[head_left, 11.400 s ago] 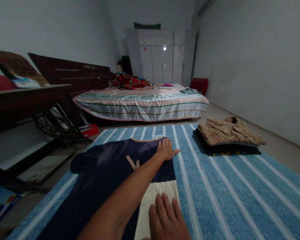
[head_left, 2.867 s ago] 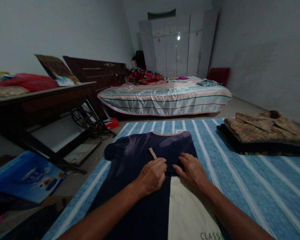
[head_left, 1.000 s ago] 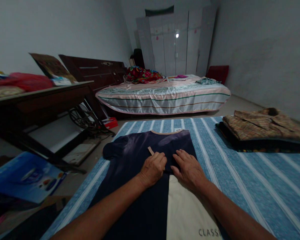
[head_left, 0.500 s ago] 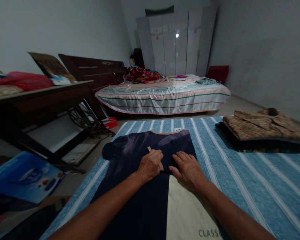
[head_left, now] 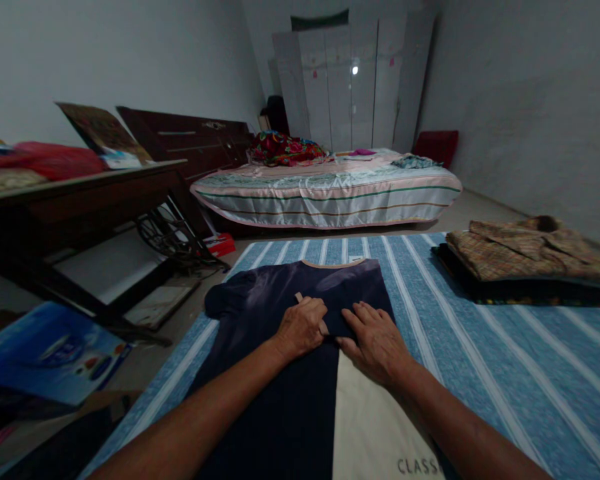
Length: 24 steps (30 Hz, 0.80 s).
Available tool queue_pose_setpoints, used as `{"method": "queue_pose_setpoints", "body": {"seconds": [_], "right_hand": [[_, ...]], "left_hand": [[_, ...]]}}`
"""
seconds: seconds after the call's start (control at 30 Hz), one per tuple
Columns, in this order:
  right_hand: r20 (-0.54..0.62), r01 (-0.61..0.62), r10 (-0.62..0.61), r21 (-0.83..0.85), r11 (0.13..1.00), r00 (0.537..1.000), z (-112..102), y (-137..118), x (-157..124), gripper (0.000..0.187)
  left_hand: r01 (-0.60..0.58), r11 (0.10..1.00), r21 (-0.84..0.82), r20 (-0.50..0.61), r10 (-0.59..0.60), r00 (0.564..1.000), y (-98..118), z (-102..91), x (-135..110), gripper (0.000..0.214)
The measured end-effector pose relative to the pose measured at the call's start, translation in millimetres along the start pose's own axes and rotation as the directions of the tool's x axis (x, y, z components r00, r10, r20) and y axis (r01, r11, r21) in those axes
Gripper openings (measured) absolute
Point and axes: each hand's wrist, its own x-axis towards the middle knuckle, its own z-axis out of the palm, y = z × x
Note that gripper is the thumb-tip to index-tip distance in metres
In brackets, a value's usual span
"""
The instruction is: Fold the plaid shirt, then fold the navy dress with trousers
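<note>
A dark navy T-shirt (head_left: 275,393) lies spread on the striped bedding, with a cream panel (head_left: 370,413) folded across its front on the right, printed with letters that begin "CLASS". My left hand (head_left: 304,327) is closed on the shirt's cloth around a short tan strip of trim, which shows on both sides of the fingers. Just to the right, my right hand (head_left: 373,337) rests palm down on the folded-over part, its fingers flat and thumb apart, close to my left hand. The shirt's tan-edged neckline (head_left: 333,266) points away from me.
Folded clothes (head_left: 525,260), a checked garment on dark ones, lie at the right on the blue striped bedding (head_left: 485,373). Beyond stands another bed (head_left: 330,200). At the left are a sewing machine table (head_left: 105,187) and a blue box (head_left: 55,353).
My right hand has shifted very slightly left, its thumb nearer my left hand. My left hand keeps its hold, and the shirt lies almost the same.
</note>
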Motion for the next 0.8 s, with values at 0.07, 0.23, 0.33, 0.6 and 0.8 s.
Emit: {"method": "queue_pose_setpoints", "body": {"seconds": [0.07, 0.23, 0.33, 0.6, 0.8], "right_hand": [[0.001, 0.004, -0.004, -0.009, 1.0, 1.0, 0, 0, 0, 0.047], [0.012, 0.015, -0.015, -0.015, 1.0, 1.0, -1, 1, 0, 0.042], [0.011, 0.01, -0.01, -0.013, 1.0, 1.0, -2, 1, 1, 0.041], [0.004, 0.005, -0.005, -0.008, 1.0, 1.0, -2, 1, 2, 0.041], [0.037, 0.0, 0.001, -0.01, 1.0, 0.999, -5, 0, 2, 0.04]], "left_hand": [[-0.002, 1.0, 0.011, 0.004, 0.002, 1.0, 1, 0.3, 0, 0.018], [-0.019, 0.998, 0.058, -0.001, 0.019, 1.0, -2, 3.5, 0, 0.02], [-0.063, 0.993, 0.104, -0.025, 0.065, 0.998, -5, 4.4, 0, 0.022], [-0.169, 0.961, 0.218, -0.041, 0.182, 0.983, -12, 3.6, 2, 0.025], [-0.114, 0.975, 0.191, -0.079, 0.131, 0.988, -18, 10.9, 2, 0.022]]}}
